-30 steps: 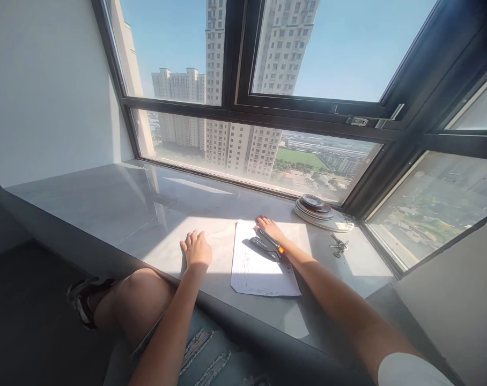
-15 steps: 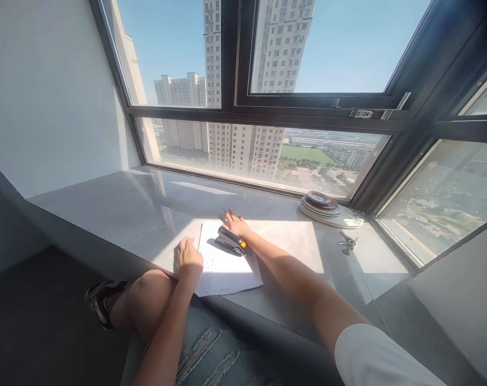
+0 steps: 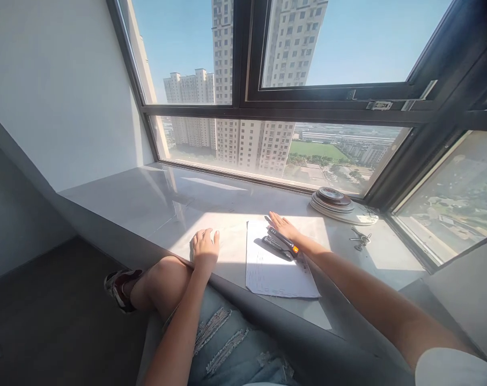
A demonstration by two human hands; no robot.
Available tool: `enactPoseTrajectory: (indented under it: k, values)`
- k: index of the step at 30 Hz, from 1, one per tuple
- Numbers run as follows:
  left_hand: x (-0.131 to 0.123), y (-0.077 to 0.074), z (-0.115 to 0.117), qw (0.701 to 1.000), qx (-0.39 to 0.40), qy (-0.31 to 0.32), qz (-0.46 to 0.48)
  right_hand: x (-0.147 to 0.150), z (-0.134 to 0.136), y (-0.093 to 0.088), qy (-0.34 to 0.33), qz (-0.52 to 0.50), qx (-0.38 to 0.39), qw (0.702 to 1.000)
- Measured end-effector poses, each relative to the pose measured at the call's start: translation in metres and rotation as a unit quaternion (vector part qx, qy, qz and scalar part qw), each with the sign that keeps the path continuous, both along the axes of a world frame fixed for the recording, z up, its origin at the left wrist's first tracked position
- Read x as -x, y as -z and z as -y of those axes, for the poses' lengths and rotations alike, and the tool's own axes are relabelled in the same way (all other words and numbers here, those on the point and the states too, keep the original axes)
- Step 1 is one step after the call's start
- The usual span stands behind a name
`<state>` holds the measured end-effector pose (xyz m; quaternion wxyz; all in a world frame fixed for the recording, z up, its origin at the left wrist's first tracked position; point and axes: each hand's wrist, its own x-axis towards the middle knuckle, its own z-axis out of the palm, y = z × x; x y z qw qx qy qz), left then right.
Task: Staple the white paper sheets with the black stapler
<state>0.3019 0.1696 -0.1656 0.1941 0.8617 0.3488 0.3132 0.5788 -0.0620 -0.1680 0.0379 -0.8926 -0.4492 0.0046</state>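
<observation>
A white printed sheet of paper [image 3: 276, 268] lies on the grey window sill [image 3: 155, 198] in a patch of sunlight. On its upper part rests a black stapler [image 3: 282, 243] with an orange end. My right hand [image 3: 284, 226] lies flat beside the stapler at the sheet's top edge, fingers stretched out, touching the stapler's far side. My left hand [image 3: 205, 246] rests on the sill to the left of the paper, fingers curled loosely down, holding nothing.
A stack of round plates [image 3: 340, 205] sits at the back right corner of the sill, with a bunch of keys [image 3: 360, 238] just in front of it. Dark window frames run behind. My bent knee [image 3: 167, 279] is against the sill's front edge.
The paper and stapler have slid back to the right, away from my left hand, which had been on the sheet's left edge half a second ago. My right hand stays by the stapler.
</observation>
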Motion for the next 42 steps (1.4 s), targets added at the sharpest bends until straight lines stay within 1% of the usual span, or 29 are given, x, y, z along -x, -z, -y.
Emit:
enactPoseTrajectory:
  k: [2,3,5,6,8,11,12,14,16,17,18,19,20,21,23,26,29,33,37,39,42]
  values:
    - [0.000,0.001,-0.001,1.000,-0.008,0.001,-0.008,-0.007,0.021,0.002,0.008,0.000,0.003,1.000]
    - [0.000,0.000,-0.001,1.000,-0.015,0.004,-0.012,-0.008,0.027,0.002,0.012,-0.001,0.004,1.000]
    - [0.000,-0.002,0.000,0.999,-0.027,0.029,-0.013,-0.008,0.031,0.003,0.015,-0.003,-0.001,1.000]
    - [0.000,-0.005,0.002,0.998,-0.028,0.058,-0.008,-0.007,0.028,0.002,0.014,-0.005,-0.006,1.000]
    - [-0.002,-0.010,0.009,0.989,-0.019,0.147,0.013,-0.004,0.020,0.000,0.013,-0.015,-0.017,1.000]
    - [-0.007,-0.015,0.028,0.958,0.013,0.282,0.041,0.000,0.011,-0.009,0.016,-0.050,-0.050,0.997]
    - [-0.008,-0.016,0.036,0.948,0.017,0.317,0.035,0.002,0.012,-0.013,0.012,-0.064,-0.079,0.995]
    - [-0.011,-0.014,0.050,0.927,0.002,0.375,-0.013,0.009,0.021,-0.024,0.006,-0.091,-0.176,0.980]
    - [-0.013,-0.012,0.058,0.910,-0.026,0.405,-0.078,0.026,0.038,-0.034,0.022,-0.132,-0.286,0.949]
    - [-0.013,-0.011,0.059,0.906,-0.036,0.409,-0.103,0.037,0.048,-0.037,0.039,-0.160,-0.326,0.931]
    - [-0.012,-0.011,0.060,0.905,-0.042,0.406,-0.119,0.050,0.058,-0.039,0.054,-0.200,-0.338,0.918]
    - [-0.011,-0.011,0.060,0.907,-0.044,0.400,-0.127,0.064,0.067,-0.038,0.057,-0.240,-0.327,0.912]
    - [-0.011,-0.012,0.059,0.909,-0.044,0.394,-0.131,0.077,0.075,-0.036,0.057,-0.253,-0.312,0.914]
    - [-0.010,-0.013,0.058,0.910,-0.044,0.391,-0.134,0.088,0.082,-0.032,0.050,-0.243,-0.300,0.921]
    - [-0.008,-0.015,0.057,0.911,-0.039,0.387,-0.139,0.103,0.091,-0.022,0.039,-0.201,-0.312,0.928]
    - [-0.006,-0.016,0.057,0.911,-0.030,0.388,-0.135,0.104,0.094,-0.009,0.043,-0.182,-0.352,0.917]
    - [-0.005,-0.015,0.058,0.917,-0.027,0.381,-0.117,0.098,0.091,-0.006,0.037,-0.191,-0.381,0.904]
    - [-0.003,-0.019,0.058,0.917,-0.017,0.385,-0.101,0.107,0.089,-0.016,0.004,-0.198,-0.390,0.899]
    - [-0.001,-0.025,0.057,0.903,-0.013,0.416,-0.106,0.121,0.082,-0.027,-0.054,-0.228,-0.365,0.901]
    - [-0.001,-0.023,0.055,0.895,-0.027,0.432,-0.107,0.124,0.078,-0.029,-0.071,-0.232,-0.362,0.900]
    - [-0.004,-0.018,0.053,0.893,-0.043,0.435,-0.108,0.122,0.078,-0.029,-0.062,-0.211,-0.366,0.904]
